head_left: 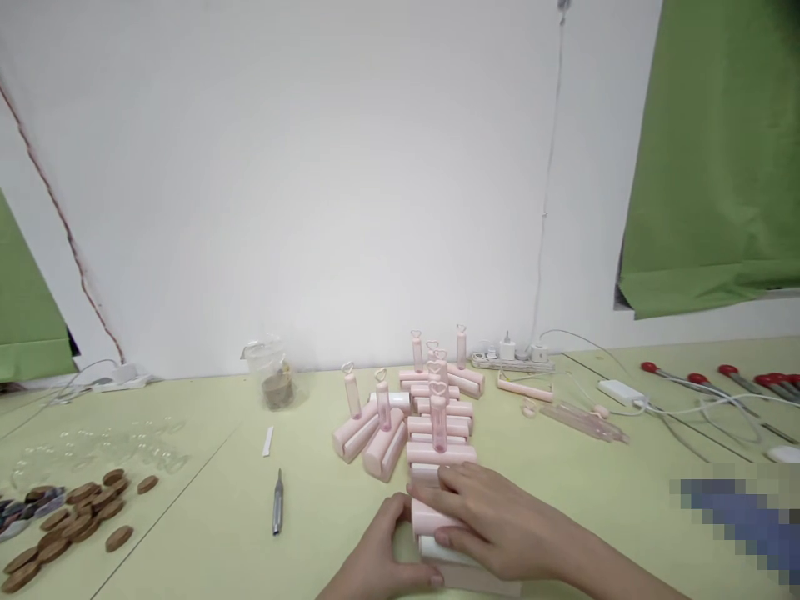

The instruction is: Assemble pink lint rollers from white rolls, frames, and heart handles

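Low in the middle of the view, a pink roll-shaped piece point(430, 521) lies on the table with a white roll part at its near end, much like a lint roller. My left hand point(386, 554) curves around its left side, thumb near the front and fingers at the far side. Over its top lies my right hand point(481, 521), fingers bent across the pink surface and thumb on the front edge. Just beyond, similar pink rolls point(441, 454) lie in a row. A pink handle with a heart-shaped loop point(439, 421) stands upright among them.
A grey pen-like tool point(278, 504) and a white strip point(267, 442) lie left. Brown wooden discs point(78, 525) and clear pieces point(100, 446) are further left, a plastic bag point(275, 379) behind. Right are a power strip point(512, 363), cables and red-ended tools point(700, 379).
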Demonstrator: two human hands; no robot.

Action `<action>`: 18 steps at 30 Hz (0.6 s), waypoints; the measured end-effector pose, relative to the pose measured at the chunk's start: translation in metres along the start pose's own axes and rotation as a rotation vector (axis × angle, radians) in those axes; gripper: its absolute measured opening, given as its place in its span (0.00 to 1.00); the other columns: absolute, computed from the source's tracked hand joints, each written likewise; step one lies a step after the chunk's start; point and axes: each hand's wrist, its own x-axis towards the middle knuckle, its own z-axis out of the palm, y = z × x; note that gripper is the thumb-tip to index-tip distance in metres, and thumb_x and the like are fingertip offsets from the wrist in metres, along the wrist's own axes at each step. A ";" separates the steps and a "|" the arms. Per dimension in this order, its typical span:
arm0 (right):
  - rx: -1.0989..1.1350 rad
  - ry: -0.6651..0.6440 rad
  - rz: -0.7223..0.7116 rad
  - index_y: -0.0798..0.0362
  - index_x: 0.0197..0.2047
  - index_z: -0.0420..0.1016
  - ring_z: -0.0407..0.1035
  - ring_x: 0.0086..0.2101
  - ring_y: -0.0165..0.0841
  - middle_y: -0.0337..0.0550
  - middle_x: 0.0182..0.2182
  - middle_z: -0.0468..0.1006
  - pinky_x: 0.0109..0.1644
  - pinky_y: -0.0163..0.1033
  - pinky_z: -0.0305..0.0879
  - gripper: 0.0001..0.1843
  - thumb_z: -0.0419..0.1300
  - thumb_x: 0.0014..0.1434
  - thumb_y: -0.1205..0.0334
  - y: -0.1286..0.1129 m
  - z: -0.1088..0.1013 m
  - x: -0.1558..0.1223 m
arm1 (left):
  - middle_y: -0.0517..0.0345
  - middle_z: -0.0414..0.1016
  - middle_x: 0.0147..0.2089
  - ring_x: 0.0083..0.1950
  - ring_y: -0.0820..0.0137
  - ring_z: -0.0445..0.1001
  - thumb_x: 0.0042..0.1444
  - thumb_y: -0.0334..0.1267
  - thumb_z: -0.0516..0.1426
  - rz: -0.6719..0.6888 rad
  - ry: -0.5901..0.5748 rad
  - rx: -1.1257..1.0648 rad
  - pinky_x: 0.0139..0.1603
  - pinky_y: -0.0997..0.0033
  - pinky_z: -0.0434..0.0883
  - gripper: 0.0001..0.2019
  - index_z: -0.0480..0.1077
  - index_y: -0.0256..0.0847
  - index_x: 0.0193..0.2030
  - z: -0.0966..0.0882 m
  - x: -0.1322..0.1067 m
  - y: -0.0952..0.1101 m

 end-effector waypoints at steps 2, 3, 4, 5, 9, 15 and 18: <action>-0.036 0.007 -0.003 0.47 0.53 0.60 0.62 0.33 0.37 0.44 0.33 0.68 0.34 0.38 0.57 0.18 0.47 0.59 0.58 0.000 -0.002 -0.002 | 0.56 0.66 0.50 0.52 0.61 0.62 0.36 0.38 0.65 0.013 0.002 0.013 0.53 0.62 0.59 0.33 0.60 0.41 0.51 0.000 0.001 -0.002; -0.047 0.009 -0.002 0.47 0.53 0.60 0.62 0.33 0.37 0.44 0.34 0.68 0.34 0.38 0.57 0.18 0.47 0.59 0.58 0.001 -0.002 -0.003 | 0.56 0.66 0.50 0.52 0.61 0.62 0.36 0.38 0.65 0.016 0.004 0.025 0.53 0.62 0.59 0.33 0.60 0.41 0.51 0.000 0.002 -0.003; -0.051 0.008 -0.001 0.47 0.54 0.59 0.62 0.33 0.37 0.44 0.34 0.69 0.33 0.37 0.56 0.19 0.47 0.59 0.58 0.002 -0.001 -0.003 | 0.56 0.65 0.50 0.52 0.61 0.62 0.37 0.38 0.65 0.017 0.004 0.039 0.53 0.62 0.59 0.32 0.60 0.41 0.51 0.000 0.002 -0.003; -0.048 0.007 -0.001 0.46 0.55 0.58 0.62 0.33 0.37 0.44 0.34 0.69 0.33 0.37 0.56 0.19 0.46 0.60 0.58 0.003 0.001 -0.003 | 0.56 0.65 0.51 0.52 0.61 0.62 0.37 0.38 0.65 0.015 0.006 0.050 0.54 0.62 0.59 0.32 0.60 0.41 0.51 0.000 0.002 -0.003; -0.013 0.005 0.006 0.46 0.57 0.55 0.62 0.37 0.37 0.46 0.37 0.68 0.37 0.38 0.58 0.21 0.46 0.60 0.59 0.006 0.021 -0.001 | 0.55 0.64 0.51 0.52 0.61 0.61 0.38 0.38 0.64 0.016 0.011 0.064 0.54 0.62 0.58 0.32 0.59 0.41 0.52 0.001 0.001 -0.003; 0.008 0.064 0.103 0.44 0.59 0.51 0.62 0.38 0.37 0.46 0.40 0.68 0.40 0.40 0.60 0.24 0.46 0.60 0.54 0.001 0.035 -0.008 | 0.57 0.65 0.47 0.50 0.63 0.62 0.40 0.37 0.63 0.040 -0.003 0.072 0.52 0.65 0.59 0.25 0.61 0.42 0.47 0.001 -0.001 -0.001; -0.036 0.188 0.247 0.48 0.56 0.57 0.63 0.40 0.36 0.47 0.42 0.69 0.43 0.40 0.59 0.20 0.40 0.62 0.57 0.035 0.021 -0.020 | 0.58 0.64 0.46 0.49 0.64 0.63 0.40 0.38 0.63 0.007 -0.036 0.065 0.51 0.67 0.59 0.25 0.60 0.42 0.46 0.000 -0.001 -0.001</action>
